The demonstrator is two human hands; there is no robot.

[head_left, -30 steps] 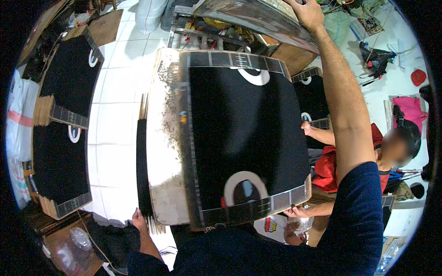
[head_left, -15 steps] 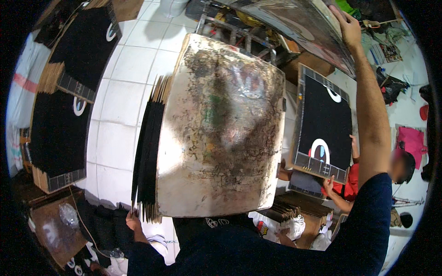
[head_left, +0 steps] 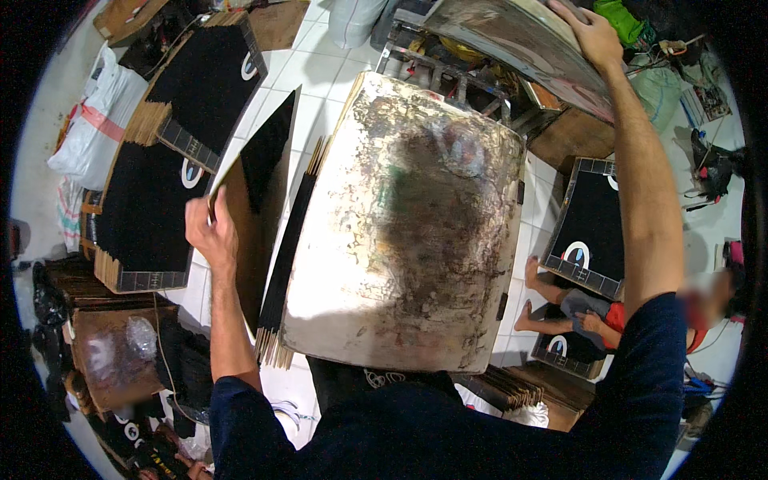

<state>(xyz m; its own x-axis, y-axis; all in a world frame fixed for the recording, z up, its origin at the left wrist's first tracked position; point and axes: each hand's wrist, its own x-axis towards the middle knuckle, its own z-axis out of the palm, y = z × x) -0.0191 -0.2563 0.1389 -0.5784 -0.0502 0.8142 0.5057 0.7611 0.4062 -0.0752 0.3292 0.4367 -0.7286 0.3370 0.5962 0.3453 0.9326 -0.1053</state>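
My left hand (head_left: pixel 214 228) pinches the edge of a thin brown board covered in black cloth (head_left: pixel 270 152). That board stands tilted left of the work table, its brown face partly showing. More black-covered boards (head_left: pixel 294 256) stand on edge in a row along the table's left side. Before me lies the bare, paint-stained tabletop (head_left: pixel 432 240). At the far right, my right hand (head_left: pixel 594 40) wraps around the edge of a raised frame with a smeared panel (head_left: pixel 520 52), which is tilted up over the table's far end.
Long stacks of black-covered boards (head_left: pixel 152 216) with white ring prints stand at the left, beside a white sack (head_left: pixel 100 132). To the right, a person in red (head_left: pixel 614 320) sits by another black board stack (head_left: pixel 588 220). Brown boards (head_left: pixel 512 388) are piled at the near right.
My left hand has risen from the near end of the row, drawing one board out to the left. My right hand stays on the raised frame. The person's hands have left the board stack.
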